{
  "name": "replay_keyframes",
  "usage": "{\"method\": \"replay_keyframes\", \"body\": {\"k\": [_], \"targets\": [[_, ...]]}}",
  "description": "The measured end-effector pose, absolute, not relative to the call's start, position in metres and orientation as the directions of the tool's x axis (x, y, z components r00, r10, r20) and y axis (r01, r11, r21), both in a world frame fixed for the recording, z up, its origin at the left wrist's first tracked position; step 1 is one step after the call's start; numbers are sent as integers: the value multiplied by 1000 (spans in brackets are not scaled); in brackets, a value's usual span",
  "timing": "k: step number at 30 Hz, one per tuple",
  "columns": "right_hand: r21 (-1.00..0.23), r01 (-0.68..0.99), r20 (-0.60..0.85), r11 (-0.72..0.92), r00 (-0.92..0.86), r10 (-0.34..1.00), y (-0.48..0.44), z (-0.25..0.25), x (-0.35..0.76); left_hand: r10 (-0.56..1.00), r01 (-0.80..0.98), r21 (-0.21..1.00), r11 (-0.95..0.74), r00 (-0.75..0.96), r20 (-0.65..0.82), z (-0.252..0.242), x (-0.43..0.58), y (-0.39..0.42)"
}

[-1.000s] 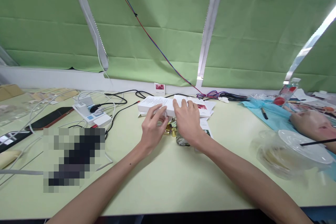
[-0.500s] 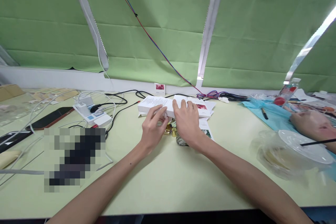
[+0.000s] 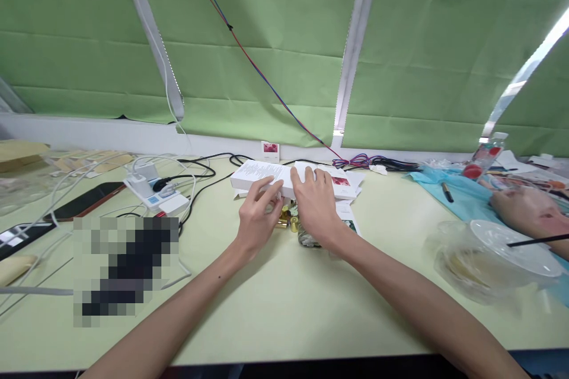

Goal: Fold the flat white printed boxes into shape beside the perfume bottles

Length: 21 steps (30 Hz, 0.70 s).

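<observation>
Two flat white cardboard boxes lie side by side: the left box carries printed text, the right box a pink flower picture. My left hand has its fingers bent over the near edge of the left box, thumb underneath, closed on that edge. Across the right box lies my right hand, fingers stretched out over its top and its thumb hidden. Between my wrists are small gold-coloured metal pieces. A patterned grey-green item sits partly under my right palm.
To the left are a power strip, tangled cables and a dark phone. On the right, a lidded plastic cup with a black straw stands near another person's arm. A marker lies on blue cloth.
The left box has shifted slightly left. Both hands keep nearly the same places on the boxes.
</observation>
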State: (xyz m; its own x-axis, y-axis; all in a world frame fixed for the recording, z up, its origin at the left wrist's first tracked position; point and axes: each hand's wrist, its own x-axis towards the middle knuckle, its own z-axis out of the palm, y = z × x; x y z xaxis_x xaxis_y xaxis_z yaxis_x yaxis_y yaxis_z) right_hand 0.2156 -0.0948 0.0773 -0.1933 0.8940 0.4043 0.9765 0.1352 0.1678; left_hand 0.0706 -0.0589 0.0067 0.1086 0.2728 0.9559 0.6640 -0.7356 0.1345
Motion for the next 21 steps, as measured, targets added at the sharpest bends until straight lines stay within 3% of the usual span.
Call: {"method": "replay_keyframes", "body": {"k": [14, 21], "targets": [[92, 961, 350, 262, -278, 895, -92, 85, 225, 254, 661, 131, -739, 94, 963, 11, 70, -58], [13, 926, 379, 377, -353, 855, -83, 84, 234, 411, 635, 326, -700, -16, 912, 9, 65, -53]]}}
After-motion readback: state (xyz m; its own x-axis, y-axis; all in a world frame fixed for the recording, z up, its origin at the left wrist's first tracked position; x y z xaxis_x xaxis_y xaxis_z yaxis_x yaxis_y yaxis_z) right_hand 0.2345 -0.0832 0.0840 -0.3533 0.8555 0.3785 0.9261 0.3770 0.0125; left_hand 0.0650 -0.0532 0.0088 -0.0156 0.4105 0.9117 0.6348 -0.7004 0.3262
